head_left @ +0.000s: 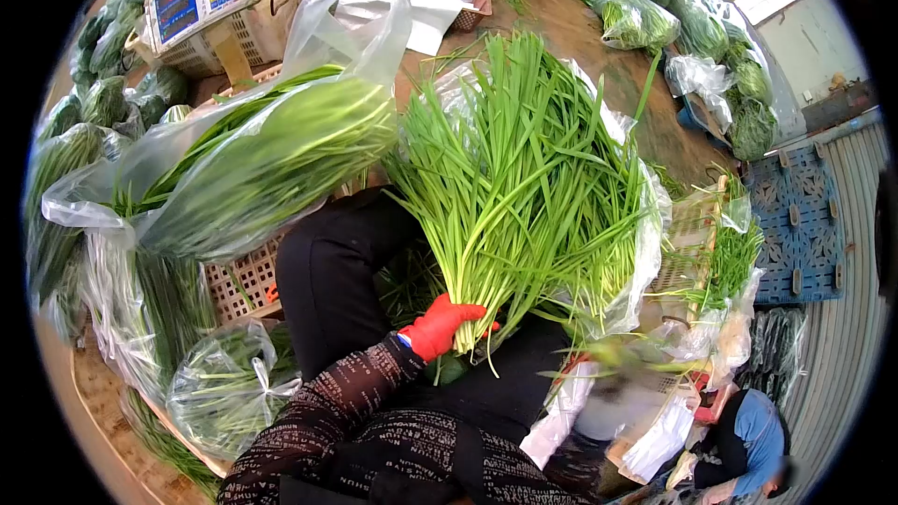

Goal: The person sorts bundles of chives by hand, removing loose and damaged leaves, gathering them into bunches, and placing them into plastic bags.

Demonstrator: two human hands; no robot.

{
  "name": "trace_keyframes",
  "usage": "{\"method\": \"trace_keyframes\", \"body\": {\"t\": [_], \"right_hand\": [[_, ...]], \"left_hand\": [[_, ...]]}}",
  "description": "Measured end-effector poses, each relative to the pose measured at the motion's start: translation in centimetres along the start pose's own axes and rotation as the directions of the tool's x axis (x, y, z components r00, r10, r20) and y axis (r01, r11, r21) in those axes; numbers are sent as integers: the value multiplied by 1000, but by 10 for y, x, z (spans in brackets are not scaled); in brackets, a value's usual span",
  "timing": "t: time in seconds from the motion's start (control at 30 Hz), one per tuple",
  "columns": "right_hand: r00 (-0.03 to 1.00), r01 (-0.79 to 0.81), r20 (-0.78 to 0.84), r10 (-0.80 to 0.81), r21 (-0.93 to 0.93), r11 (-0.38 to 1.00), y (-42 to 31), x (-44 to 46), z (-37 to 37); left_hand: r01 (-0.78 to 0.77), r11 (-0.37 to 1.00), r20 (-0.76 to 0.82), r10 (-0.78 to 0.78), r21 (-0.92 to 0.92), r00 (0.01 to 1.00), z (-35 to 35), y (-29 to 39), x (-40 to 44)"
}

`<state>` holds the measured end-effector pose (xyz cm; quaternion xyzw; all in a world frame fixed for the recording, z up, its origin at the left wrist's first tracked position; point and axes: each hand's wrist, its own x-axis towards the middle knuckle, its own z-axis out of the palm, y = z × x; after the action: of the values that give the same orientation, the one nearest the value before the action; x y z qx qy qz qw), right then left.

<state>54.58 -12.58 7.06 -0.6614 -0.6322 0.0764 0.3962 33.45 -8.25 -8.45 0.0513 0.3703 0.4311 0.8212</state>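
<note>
Left hand: the left hand, red-gloved, is closed round the stem ends of a bunch, its thumb lying across the stems.
Right hand: the right hand cannot be made out; near the right thigh are a red patch and blurred leaves, and I cannot tell its grip.
Bunch: the bunch stands over the lap, stems down towards the body, long leaves fanning up and away.
Heap: more greens lie beside and behind it, on clear plastic; where bunch and heap part is hard to tell.
Full bag: left of the bunch, a clear bag of greens lies slanted, just above the left knee.
Beside the knee: a crate, with a smaller bag of greens below it.
Scale: at upper left, the scale shows red digits.
Far side: a brown basket bears white plastic; bagged greens lie to its right.
Right side: a basket with greens, then a blue pallet against the wall.
Co-worker: a person in blue is bent over at lower right.
</note>
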Motion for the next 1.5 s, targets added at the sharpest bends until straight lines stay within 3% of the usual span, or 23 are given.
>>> {"method": "trace_keyframes", "body": {"t": [0.07,0.17,0.23,0.27,0.3,0.37,0.43,0.57,0.63,0.77,0.83,0.87,0.9,0.93,0.97,1.03,1.07,1.13,1.23,1.3,1.33,1.43,1.5], "right_hand": [[819,89,-567,81,266,960,-18,25,-19],[848,226,-486,214,695,682,24,32,-90],[801,-43,-508,316,479,877,43,18,-95],[889,47,-436,-139,-215,975,55,9,-89],[898,217,-76,-433,-780,587,68,-1,-75],[966,-15,-232,-111,-481,876,68,-24,-19],[986,23,165,35,-336,942,62,-47,22],[531,-111,844,72,-15,994,49,-64,71],[771,-192,554,314,-268,944,31,-20,60],[846,-292,466,260,-4,956,95,-10,102],[691,-391,720,63,298,871,114,-20,139],[632,-713,748,204,457,532,112,-38,163],[407,-913,913,-35,406,-27,126,-46,184],[551,-721,834,-30,494,485,37,-22,163],[636,-728,771,-34,614,304,14,-38,170],[778,-549,625,-62,724,419,-25,-24,150],[813,-502,579,-70,755,421,-38,-19,144],[792,-552,604,-88,770,320,-47,-6,130],[879,-446,477,-3,824,349,-76,29,94],[911,-391,413,-9,868,305,-63,35,102],[883,-470,466,60,873,133,-54,32,108],[777,-607,621,103,782,-143,7,8,148],[623,-707,770,137,630,-323,26,-16,160]], "left_hand": [[15,1000,83,-14,-12,996,-8,-5,5],[0,999,151,8,-49,989,-14,-7,7],[-7,999,153,15,-52,988,-16,-11,10],[-15,998,154,23,-55,988,-17,-12,12],[-15,999,158,23,-52,987,-16,-11,11],[-18,999,216,29,-51,976,-13,-2,1],[36,998,225,-24,-49,974,-5,13,-12],[56,997,281,-41,-44,959,-6,28,-22],[89,995,241,-74,-49,968,-8,27,-20],[105,992,264,-84,-65,961,-3,27,-21],[53,999,236,-49,-9,970,0,28,-23],[-10,997,228,-7,72,974,-4,22,-21],[-170,925,148,126,341,981,1,20,-23],[-246,749,126,215,615,969,17,24,-35],[-332,634,181,292,699,939,19,26,-38],[-455,345,287,439,821,851,23,29,-44],[-429,21,349,546,903,762,40,40,-55],[-216,-421,450,608,881,654,76,56,-76],[80,-769,601,555,634,575,120,69,-76],[-15,-787,680,524,617,513,130,69,-65],[-31,-790,691,515,612,507,128,66,-60],[-13,-795,645,483,607,592,109,49,-39],[-197,-663,536,356,722,766,86,41,-37]]}}
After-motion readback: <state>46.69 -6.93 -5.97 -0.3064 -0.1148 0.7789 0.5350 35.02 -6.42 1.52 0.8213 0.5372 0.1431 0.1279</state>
